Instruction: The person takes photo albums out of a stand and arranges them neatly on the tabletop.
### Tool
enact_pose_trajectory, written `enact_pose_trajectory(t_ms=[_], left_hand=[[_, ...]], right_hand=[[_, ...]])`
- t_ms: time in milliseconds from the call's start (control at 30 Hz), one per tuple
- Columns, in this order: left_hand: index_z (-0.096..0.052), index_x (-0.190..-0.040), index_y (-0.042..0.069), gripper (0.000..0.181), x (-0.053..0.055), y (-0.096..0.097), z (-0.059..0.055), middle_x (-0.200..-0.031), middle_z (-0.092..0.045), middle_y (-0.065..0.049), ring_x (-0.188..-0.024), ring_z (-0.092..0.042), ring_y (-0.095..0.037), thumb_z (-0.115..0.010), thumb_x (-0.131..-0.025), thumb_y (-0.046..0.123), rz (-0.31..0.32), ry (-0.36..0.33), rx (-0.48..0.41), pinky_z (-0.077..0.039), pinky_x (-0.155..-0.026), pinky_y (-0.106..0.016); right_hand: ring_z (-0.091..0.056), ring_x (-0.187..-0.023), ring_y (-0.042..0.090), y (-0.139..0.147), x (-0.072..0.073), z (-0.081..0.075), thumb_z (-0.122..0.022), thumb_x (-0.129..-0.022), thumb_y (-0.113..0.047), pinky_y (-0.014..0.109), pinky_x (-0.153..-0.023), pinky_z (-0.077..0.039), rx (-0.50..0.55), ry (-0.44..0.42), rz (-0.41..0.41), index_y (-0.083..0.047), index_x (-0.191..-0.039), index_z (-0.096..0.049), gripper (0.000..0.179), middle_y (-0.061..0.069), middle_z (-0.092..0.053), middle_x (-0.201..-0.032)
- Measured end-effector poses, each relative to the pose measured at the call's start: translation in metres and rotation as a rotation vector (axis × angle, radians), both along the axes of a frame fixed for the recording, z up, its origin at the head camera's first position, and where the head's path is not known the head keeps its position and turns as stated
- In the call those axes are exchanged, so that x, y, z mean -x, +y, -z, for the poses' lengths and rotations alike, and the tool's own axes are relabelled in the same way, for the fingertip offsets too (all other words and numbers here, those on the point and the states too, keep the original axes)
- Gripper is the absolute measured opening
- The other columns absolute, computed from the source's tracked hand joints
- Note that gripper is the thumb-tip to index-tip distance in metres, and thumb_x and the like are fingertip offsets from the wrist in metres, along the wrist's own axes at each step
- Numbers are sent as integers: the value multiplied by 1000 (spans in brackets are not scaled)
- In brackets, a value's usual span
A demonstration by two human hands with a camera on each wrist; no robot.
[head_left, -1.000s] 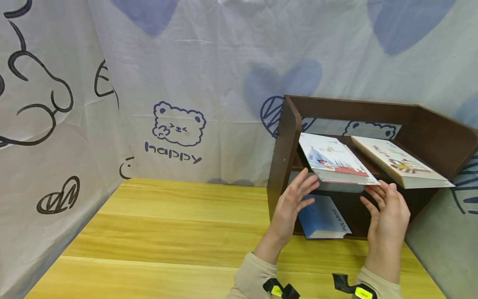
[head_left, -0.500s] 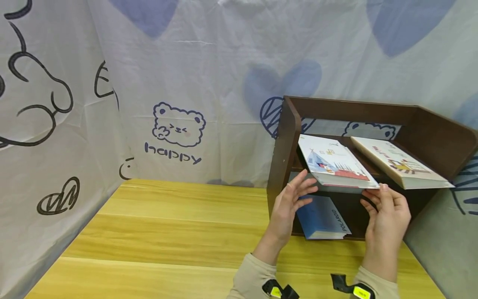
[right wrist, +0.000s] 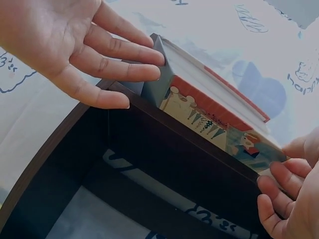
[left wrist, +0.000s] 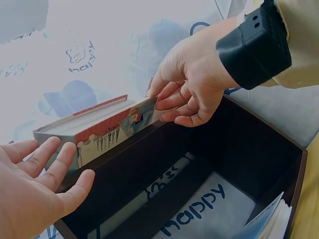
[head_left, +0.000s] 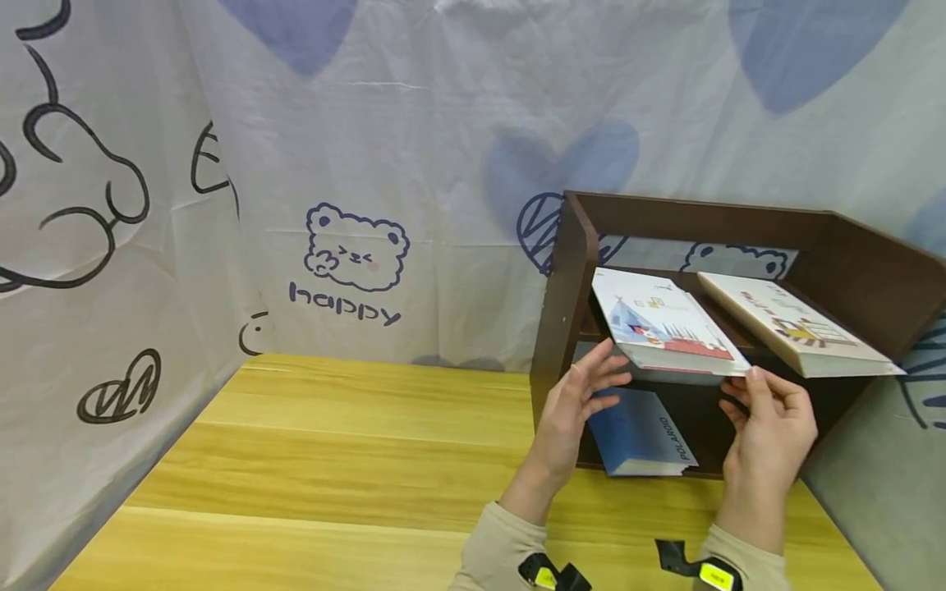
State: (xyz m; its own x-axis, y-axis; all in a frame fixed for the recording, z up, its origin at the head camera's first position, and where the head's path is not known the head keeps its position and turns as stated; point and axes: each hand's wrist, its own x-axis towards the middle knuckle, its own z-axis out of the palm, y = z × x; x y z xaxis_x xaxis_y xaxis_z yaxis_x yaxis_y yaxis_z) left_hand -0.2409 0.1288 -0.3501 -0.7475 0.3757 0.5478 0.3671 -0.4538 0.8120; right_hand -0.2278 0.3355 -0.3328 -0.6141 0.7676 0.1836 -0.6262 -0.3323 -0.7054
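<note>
A thick white book (head_left: 668, 324) with a tent and red picture on its cover lies on the upper level of a dark brown shelf (head_left: 565, 304), its front end jutting past the board. My right hand (head_left: 772, 431) pinches its front right corner, thumb on top and fingers curled beneath. My left hand (head_left: 565, 410) has its fingers spread at the front left corner. In the left wrist view those left fingertips (left wrist: 67, 149) lie right at the book's grey spine. From the right wrist, the picture cover (right wrist: 209, 119) faces the camera above the shelf board.
A cream book (head_left: 798, 320) lies to the right on the same level, also overhanging the front. Below, a blue book (head_left: 639, 431) marked POLAROID rests in the lower compartment. The shelf stands at the right of a yellow wooden table (head_left: 332, 460), before a printed cloth backdrop (head_left: 443, 164).
My right thumb has come down onto the book's corner, making a pinch. The book's front edge has dropped slightly. My left hand has barely moved.
</note>
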Motion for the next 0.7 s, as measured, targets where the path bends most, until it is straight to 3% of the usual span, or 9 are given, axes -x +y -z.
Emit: enact_pose_trajectory(t_ms=[167, 333, 700], left_hand=[[-35, -151, 19, 68, 1, 1, 1, -146, -48, -14, -131, -49, -33, -24, -100, 63, 4, 0, 12, -44, -107, -46], [-35, -151, 18, 69, 0, 1, 0, -146, -47, -15, -130, -50, -34, -23, -100, 63, -1, 1, 19, -44, -107, -46], [-43, -147, 19, 61, 0, 6, -1, -136, -55, -15, -123, -56, -31, -28, -102, 57, -44, -79, 34, -49, -101, -44]], right_hand=[[-67, -59, 15, 2, -2, 0, -70, -89, -13, 23, -48, -51, -28, -93, -59, -2, -92, -65, 13, 6, -71, -72], [-65, -63, 16, 3, -2, 1, -64, -95, -24, 25, -52, -51, -65, -180, -113, -3, -89, -69, 23, 4, -72, -74], [-64, -57, 17, 1, -2, 1, -57, -97, -13, 26, -52, -51, -47, -130, -134, 0, -77, -69, 26, 7, -70, -66]])
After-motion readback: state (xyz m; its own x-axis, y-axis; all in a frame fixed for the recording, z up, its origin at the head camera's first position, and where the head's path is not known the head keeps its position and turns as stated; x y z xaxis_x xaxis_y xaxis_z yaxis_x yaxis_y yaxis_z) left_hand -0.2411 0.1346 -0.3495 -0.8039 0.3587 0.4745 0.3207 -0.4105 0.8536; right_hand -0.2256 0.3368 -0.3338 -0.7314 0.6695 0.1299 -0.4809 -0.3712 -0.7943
